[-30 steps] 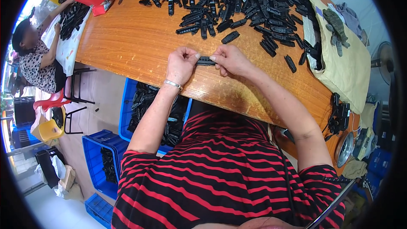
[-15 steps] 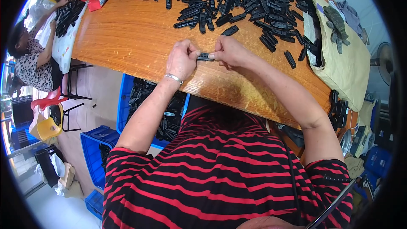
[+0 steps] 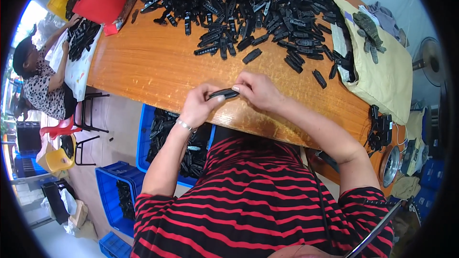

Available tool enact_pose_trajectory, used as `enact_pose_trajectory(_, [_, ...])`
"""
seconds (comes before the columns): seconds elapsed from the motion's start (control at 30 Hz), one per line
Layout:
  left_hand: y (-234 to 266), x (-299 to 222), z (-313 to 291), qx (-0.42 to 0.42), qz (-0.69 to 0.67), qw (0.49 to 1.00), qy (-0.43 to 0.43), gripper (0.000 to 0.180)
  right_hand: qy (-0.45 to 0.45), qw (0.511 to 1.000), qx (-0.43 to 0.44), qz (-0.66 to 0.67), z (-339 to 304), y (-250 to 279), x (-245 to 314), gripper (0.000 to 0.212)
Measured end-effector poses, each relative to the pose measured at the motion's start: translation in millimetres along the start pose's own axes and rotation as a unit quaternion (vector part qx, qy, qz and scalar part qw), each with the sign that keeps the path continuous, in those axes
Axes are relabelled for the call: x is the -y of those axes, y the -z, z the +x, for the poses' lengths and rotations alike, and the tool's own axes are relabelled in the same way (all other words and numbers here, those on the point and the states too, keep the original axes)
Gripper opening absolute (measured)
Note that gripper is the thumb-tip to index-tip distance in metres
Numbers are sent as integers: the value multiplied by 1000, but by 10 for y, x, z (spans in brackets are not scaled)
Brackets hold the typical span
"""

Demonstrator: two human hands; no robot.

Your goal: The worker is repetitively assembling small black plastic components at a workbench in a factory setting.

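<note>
Between my two hands, over the near edge of the wooden table (image 3: 158, 67), is a small long black plastic part (image 3: 225, 93). My left hand (image 3: 197, 106) pinches its left end between thumb and fingers. At the other end, my right hand (image 3: 258, 91) grips it with the thumb on top. What the part belongs to I cannot tell. Beyond my hands lies a big heap of similar black plastic parts (image 3: 224, 9), with one loose part (image 3: 252, 56) closest to my right hand.
A beige sack (image 3: 382, 81) with a grey glove (image 3: 368, 31) on it stands at the right. Blue crates (image 3: 142, 138) of black parts sit below the table's left edge. At far left a person (image 3: 43, 76) handles black parts beside a red bag (image 3: 103, 2).
The view has tilted, so the table and heap sit differently. My hands appear lower and nearer the table's edge, and the black part has turned to show a smoother side.
</note>
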State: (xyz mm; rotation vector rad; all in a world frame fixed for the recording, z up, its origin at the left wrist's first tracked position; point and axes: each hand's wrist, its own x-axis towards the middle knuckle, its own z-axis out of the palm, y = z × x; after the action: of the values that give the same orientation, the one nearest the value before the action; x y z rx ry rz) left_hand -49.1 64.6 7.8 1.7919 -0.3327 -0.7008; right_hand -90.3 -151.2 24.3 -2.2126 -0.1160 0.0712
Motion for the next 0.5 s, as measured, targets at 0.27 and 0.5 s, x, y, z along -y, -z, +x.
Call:
enact_pose_trajectory(0.27, [1103, -64, -930, -100, 337, 936, 31, 33, 117, 956, -123, -238, 256, 318, -274, 16])
enact_pose_trajectory(0.5, [-96, -1114, -615, 252, -172, 923, -236, 13, 37, 937, -38, -346, 453, 343, -362, 22])
